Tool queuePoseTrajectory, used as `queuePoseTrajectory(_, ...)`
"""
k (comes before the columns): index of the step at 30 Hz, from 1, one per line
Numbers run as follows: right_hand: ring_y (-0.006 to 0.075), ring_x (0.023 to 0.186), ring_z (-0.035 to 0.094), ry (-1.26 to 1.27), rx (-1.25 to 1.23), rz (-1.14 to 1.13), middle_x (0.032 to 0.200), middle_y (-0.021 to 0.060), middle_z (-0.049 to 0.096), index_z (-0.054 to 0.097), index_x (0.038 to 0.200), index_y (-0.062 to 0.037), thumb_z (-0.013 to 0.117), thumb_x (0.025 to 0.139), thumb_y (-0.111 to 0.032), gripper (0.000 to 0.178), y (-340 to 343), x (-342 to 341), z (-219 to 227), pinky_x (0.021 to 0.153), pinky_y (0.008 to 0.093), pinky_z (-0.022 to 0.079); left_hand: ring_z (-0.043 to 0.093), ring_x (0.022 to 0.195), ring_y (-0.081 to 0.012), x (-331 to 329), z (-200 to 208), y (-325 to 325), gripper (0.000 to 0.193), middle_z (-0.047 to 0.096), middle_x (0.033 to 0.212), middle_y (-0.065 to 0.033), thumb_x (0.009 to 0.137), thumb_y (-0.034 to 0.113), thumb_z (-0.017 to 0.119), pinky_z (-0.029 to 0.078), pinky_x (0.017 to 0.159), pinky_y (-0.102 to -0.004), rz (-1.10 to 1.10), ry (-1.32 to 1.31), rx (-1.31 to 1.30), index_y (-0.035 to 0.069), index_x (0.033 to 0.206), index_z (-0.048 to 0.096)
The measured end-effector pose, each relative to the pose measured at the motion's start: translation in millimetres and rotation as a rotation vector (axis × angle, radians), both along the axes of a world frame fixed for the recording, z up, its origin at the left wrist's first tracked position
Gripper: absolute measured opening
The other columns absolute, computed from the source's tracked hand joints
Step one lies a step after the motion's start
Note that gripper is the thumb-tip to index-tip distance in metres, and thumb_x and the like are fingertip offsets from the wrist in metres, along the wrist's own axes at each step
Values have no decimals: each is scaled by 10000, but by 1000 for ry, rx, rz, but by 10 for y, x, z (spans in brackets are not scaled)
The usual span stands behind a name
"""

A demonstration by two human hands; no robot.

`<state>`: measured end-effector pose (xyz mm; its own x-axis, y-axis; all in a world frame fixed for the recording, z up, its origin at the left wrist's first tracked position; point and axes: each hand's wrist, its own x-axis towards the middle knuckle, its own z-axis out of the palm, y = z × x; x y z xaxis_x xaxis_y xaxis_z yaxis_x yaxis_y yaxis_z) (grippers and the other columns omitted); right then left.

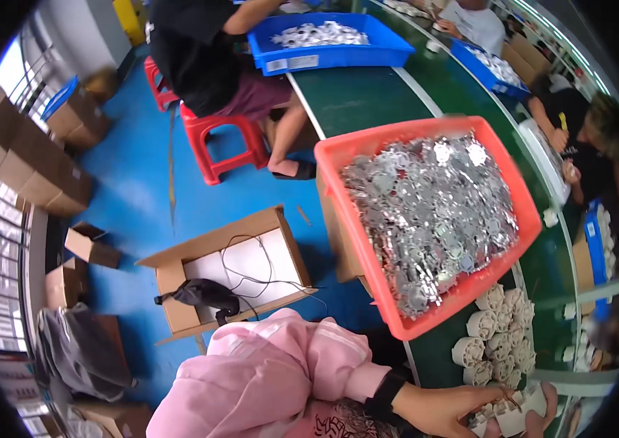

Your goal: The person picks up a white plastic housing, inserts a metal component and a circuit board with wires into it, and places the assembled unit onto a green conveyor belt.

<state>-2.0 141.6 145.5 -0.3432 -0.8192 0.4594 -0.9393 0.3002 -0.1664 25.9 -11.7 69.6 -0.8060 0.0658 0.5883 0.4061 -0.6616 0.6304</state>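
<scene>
At the lower right edge, my left hand (pixel 437 410), with a pink sleeve and black wristband behind it, is closed around white plastic parts (pixel 511 420). Fingers of my right hand (pixel 549 403) show on the far side of the same parts; the rest of that hand is cut off by the frame. Just beyond my hands, several round white plastic housings (pixel 498 337) stand grouped on the green work surface (pixel 426 365). Next to them sits a red-orange bin (pixel 330 157) heaped with small shiny metal pieces (pixel 430 212).
An open cardboard box (pixel 291 241) with cables and a black bundle lies on the blue floor at left. A co-worker sits on a red stool (pixel 225 142) beyond, near a blue tray (pixel 327 58) of white parts. Other people work across the green line. Cartons (pixel 32 157) line the left wall.
</scene>
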Motion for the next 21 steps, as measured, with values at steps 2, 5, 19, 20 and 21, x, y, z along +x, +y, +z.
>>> queuePoseTrajectory(2, 313, 1057, 541, -73, -203, -105, 1275, 195, 439, 430, 1304, -69, 713, 844, -270, 576, 39, 57, -120, 799, 435, 469, 615, 793, -333, 120, -90, 44, 226, 632, 897, -181, 853, 40, 627, 496, 723, -336, 141, -5, -77, -34, 1062, 585)
queuePoseTrajectory(5, 299, 1036, 547, 180, -168, -335, 1235, 183, 460, 438, 1288, -38, 712, 846, -228, 554, 114, 268, 9, 798, 419, 472, 604, 827, -346, 107, -191, -25, 414, 582, 974, -198, 807, 71, 664, 498, 721, -361, 164, -7, -284, -30, 1163, 479)
queuePoseTrajectory(19, 267, 968, 564, -378, -127, -869, 1143, 184, 566, 517, 1220, 9, 681, 818, -19, 435, 1038, 264, -619, 829, 363, 481, 598, 630, -234, -49, -770, -24, 509, 526, 933, -136, 674, 36, 589, 501, 492, -325, 884, -40, -1457, -34, 1171, 508)
queuePoseTrajectory(20, 274, 993, 566, -395, -110, -876, 1150, 180, 565, 515, 1234, -7, 667, 834, -26, 428, 1071, 235, -723, 841, 361, 482, 599, 675, -231, -67, -717, -102, 581, 517, 975, -148, 682, 24, 565, 503, 495, -322, 819, -42, -1520, -45, 1251, 472)
queuePoseTrajectory(21, 194, 989, 556, -539, -377, -779, 1107, 115, 539, 496, 1099, -52, 708, 696, 26, 462, 1181, 171, -950, 876, 308, 457, 610, 692, -258, -79, -628, -187, 584, 521, 991, -153, 683, 19, 569, 521, 534, -327, 729, -85, -1585, -42, 1255, 470)
